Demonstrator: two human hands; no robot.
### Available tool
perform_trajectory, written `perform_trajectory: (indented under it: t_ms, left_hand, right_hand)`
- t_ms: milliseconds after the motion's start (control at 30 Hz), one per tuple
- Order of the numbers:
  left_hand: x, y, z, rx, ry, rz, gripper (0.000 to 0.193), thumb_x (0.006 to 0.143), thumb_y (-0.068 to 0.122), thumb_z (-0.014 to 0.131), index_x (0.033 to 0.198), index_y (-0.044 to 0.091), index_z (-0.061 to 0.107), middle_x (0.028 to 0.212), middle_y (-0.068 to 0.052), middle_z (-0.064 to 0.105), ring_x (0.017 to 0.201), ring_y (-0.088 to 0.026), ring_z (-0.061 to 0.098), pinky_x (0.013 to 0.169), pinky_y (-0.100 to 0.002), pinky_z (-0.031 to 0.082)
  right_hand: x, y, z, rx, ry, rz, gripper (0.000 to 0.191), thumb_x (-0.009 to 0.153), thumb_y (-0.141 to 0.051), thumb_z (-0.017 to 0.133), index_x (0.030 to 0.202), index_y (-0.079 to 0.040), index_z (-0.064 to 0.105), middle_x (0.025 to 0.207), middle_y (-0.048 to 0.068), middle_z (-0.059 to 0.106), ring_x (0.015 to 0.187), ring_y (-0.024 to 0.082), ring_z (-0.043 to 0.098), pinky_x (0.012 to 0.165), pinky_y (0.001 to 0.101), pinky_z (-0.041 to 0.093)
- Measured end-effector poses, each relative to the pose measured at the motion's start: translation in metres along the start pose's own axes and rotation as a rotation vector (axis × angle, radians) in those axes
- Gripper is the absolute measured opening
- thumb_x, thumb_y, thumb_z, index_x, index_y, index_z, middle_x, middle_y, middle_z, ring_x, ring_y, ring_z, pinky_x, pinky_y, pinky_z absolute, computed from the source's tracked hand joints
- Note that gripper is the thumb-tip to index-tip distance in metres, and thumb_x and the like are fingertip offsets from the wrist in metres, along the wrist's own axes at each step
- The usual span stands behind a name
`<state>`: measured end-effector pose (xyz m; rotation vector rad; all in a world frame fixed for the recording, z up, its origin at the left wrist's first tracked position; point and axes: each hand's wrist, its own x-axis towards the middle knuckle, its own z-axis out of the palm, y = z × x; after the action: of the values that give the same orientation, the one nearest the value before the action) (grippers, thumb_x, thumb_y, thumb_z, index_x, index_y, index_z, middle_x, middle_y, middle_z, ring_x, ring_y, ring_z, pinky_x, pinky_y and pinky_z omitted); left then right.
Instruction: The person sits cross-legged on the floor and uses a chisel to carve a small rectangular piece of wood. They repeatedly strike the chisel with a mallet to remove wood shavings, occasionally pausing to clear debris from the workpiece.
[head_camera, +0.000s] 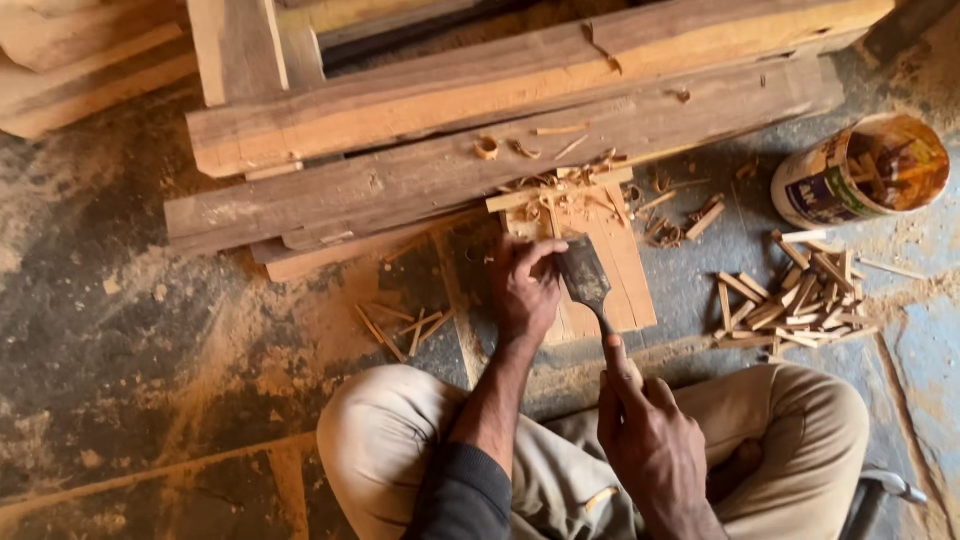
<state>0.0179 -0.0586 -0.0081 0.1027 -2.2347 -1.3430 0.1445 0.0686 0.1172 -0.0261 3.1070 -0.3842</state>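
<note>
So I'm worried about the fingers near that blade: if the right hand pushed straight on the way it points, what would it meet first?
Probably the left hand: the right hand drives the chisel up the board, and the left thumb lies beside the blade. Depth is unclear.

A broad, dark-bladed chisel stands tilted, its edge down on a pale flat wooden board. The board lies on the floor against 2 heavy beams, strewn with shavings.

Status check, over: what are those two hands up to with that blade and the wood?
Left hand steadies chisel blade on board. Right hand grips the handle. Shavings litter the board's far end.
</note>
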Motion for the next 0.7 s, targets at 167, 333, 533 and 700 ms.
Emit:
perform_trajectory:
  t_ms: [167,333,533,700]
  left_hand:
    - [0.002,-0.004,0.006,0.051,0.004,0.012,0.025,0.087,0.007,0.084,0.1,0.026,0.074,0.09,0.002,0.056,0.082,-0.014,0.058,0.064,-0.029,0.053]
    - [0.002,-0.005,0.005,0.075,-0.011,0.014,0.024,0.086,0.005,0.083,0.098,0.025,0.076,0.088,0.003,0.054,0.08,-0.013,0.056,0.062,-0.028,0.052]
    - [-0.004,-0.006,0.005,0.023,-0.043,-0.014,0.024,0.081,0.006,0.085,0.094,0.023,0.076,0.086,0.002,0.052,0.078,-0.014,0.054,0.063,-0.029,0.051]
    - [-0.002,-0.005,0.001,0.025,-0.047,-0.027,0.024,0.082,-0.001,0.081,0.094,0.02,0.076,0.085,0.0,0.053,0.078,-0.015,0.055,0.064,-0.031,0.047]
  right_hand:
    - [-0.001,0.002,0.013,0.062,-0.045,0.057,0.05,0.096,-0.028,0.062,0.145,-0.022,0.056,0.07,0.017,0.067,0.042,0.027,0.064,0.033,0.0399,0.052]
    - [0.002,-0.001,0.02,0.034,0.041,0.015,0.049,0.095,-0.027,0.063,0.143,-0.021,0.06,0.069,0.017,0.067,0.042,0.028,0.064,0.036,0.0413,0.052]
    - [0.007,-0.004,0.024,0.035,0.052,0.019,0.051,0.095,-0.028,0.062,0.145,-0.02,0.058,0.071,0.017,0.068,0.044,0.029,0.065,0.037,0.0414,0.053]
    - [0.015,-0.006,0.021,0.028,0.023,0.013,0.05,0.095,-0.028,0.061,0.144,-0.02,0.058,0.072,0.019,0.068,0.044,0.028,0.066,0.033,0.04,0.053]
